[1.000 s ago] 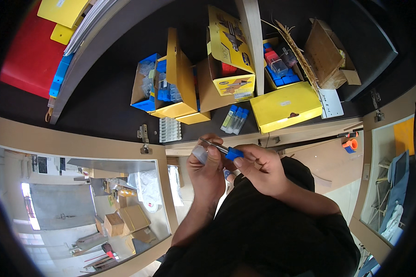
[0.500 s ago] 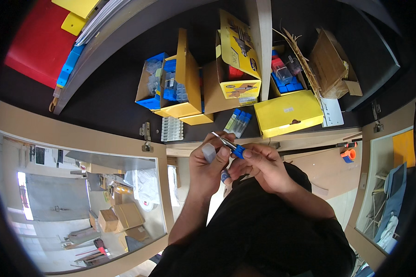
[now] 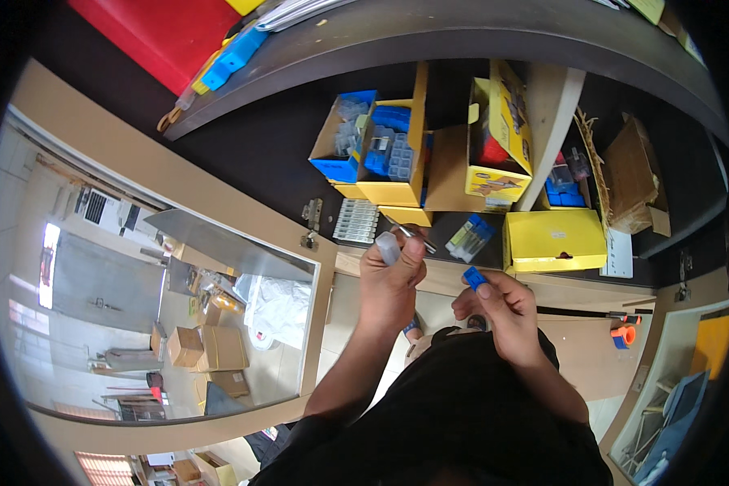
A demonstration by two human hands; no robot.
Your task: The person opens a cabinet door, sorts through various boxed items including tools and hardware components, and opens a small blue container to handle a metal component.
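Note:
My left hand (image 3: 395, 275) is closed around a translucent plastic tube (image 3: 387, 248). A slim silvery metal bit (image 3: 419, 239) is pinched in the same hand, by thumb and forefinger. To the right and apart from it, my right hand (image 3: 504, 308) pinches a small blue cap (image 3: 475, 279) between thumb and fingers. On the shelf edge just beyond my hands lie clear tubes with blue caps (image 3: 471, 237), side by side. A row of small white packs (image 3: 356, 222) lies left of them.
Open boxes of blue and clear plastic cases (image 3: 393, 150) stand on the dark shelf (image 3: 251, 150). Beside them are a tall yellow box (image 3: 498, 182), a closed yellow box (image 3: 555, 241) and a torn brown carton (image 3: 632, 178). Glass-panelled cabinet doors (image 3: 320, 324) stand open on both sides.
The blue cap has come away from the metal bit. My right hand has moved right and down with the cap, while the bit stays in my left hand. The view has shifted.

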